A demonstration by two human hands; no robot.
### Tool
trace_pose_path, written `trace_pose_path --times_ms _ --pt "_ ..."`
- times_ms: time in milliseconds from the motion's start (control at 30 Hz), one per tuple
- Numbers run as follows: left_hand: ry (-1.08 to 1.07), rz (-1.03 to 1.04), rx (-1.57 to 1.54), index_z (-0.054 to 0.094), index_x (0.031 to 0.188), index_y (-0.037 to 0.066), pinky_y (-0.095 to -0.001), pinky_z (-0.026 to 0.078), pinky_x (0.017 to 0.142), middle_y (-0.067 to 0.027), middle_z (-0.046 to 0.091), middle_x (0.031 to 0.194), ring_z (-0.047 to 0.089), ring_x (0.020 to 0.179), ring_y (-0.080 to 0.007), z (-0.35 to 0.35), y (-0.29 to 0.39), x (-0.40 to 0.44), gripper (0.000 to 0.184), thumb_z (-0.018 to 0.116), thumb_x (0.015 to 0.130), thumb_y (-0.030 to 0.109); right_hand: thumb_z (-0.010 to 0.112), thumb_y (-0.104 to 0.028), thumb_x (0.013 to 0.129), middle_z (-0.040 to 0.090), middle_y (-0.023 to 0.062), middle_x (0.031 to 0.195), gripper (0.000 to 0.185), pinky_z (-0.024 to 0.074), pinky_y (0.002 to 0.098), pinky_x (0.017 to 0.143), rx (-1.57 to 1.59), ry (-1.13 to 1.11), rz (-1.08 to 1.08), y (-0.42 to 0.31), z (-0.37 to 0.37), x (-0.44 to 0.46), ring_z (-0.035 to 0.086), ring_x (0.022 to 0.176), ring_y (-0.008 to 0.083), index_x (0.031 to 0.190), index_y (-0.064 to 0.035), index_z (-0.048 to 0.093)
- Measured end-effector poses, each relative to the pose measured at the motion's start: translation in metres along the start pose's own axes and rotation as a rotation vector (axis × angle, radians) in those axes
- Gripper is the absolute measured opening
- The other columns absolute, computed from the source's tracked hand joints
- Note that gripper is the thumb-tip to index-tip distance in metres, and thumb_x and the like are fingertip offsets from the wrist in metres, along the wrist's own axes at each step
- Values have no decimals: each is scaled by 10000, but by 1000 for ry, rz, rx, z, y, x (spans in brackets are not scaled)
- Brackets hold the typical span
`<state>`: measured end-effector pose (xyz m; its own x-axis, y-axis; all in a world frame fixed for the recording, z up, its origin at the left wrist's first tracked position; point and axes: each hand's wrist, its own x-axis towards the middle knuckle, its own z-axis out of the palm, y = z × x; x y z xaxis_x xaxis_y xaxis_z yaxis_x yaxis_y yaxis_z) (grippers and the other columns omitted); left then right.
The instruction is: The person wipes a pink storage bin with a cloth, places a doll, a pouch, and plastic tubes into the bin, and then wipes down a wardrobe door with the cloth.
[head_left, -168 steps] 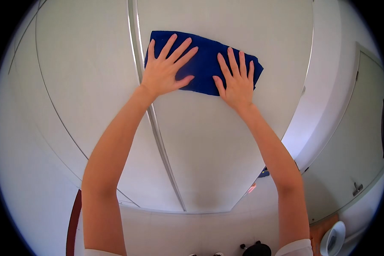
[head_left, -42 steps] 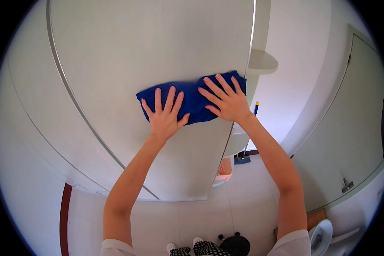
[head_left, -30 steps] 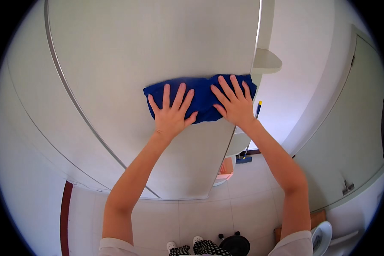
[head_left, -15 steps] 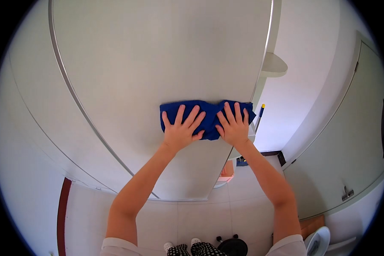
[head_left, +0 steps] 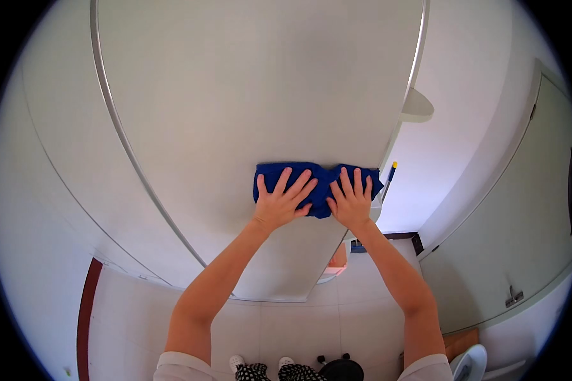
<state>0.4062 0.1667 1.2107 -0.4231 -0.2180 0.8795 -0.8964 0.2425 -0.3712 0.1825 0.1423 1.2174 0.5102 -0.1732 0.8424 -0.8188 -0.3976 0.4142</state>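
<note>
A folded dark blue cloth point(head_left: 324, 176) lies flat against a pale cabinet door point(head_left: 254, 95), near the door's right edge. My left hand point(head_left: 279, 204) is spread over the left part of the cloth, its palm low on it and the fingers pointing up. On the right part rests my right hand point(head_left: 352, 202), fingers also stretched and apart, close to the door edge. Both hands press the cloth from the front and neither is wrapped round it. Some of the cloth is hidden beneath the fingers.
Rounded shelves point(head_left: 418, 105) stick out beyond the door's right edge. A stick with a yellow tip point(head_left: 394, 165) stands beside it. A pale room door point(head_left: 489, 228) with a handle is at the right. On the floor are a black round wheeled base point(head_left: 341, 369) and my shoes point(head_left: 286, 362).
The view has shifted, so the door's edges appear farther right. Both hands and the cloth sit slightly lower and farther right in view, still pressed on the door.
</note>
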Motion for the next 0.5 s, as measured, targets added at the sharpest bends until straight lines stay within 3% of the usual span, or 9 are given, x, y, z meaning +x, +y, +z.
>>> trace_pose_path --times_ms 233,500 --pt "-1 80 5 565 1329 313 -684 276 929 76 417 1492 352 1357 -263 9 -6 -4 605 629 776 550 663 -409 821 458 70 1455 425 297 616 1033 -11 5 -7 4 13 -10 373 1353 367 1206 -233 633" --pt "9 93 7 559 1332 338 -672 281 938 92 433 1478 355 1358 -246 9 -15 -5 622 640 757 560 662 -417 823 458 56 1457 435 323 614 1015 -15 -12 -6 5 12 -9 374 1356 359 1224 -251 629"
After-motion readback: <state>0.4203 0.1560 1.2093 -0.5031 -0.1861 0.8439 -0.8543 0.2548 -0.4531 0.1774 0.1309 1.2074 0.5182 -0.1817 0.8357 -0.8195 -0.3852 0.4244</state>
